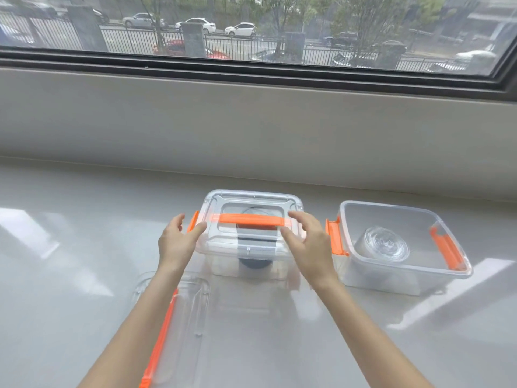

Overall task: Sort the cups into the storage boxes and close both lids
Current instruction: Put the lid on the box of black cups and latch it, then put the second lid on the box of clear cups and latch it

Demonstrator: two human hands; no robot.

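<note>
A clear storage box (223,264) stands in the middle of the white sill, with its clear lid (212,203) and orange handle on top. A dark cup (256,263) shows through its wall. My left hand (177,240) is at the box's left edge, fingers apart, near the orange latch (192,219). My right hand (309,245) hovers at the lid's right edge, fingers spread, holding nothing. To the right stands a second clear box (405,278), open, with a clear glass cup (383,245) upside down inside. Another clear lid (195,309) with an orange handle lies flat, partly under my left forearm.
The sill's back wall (251,130) rises behind the boxes, with a window above it. The open box's orange latches (335,236) stick outward on both sides.
</note>
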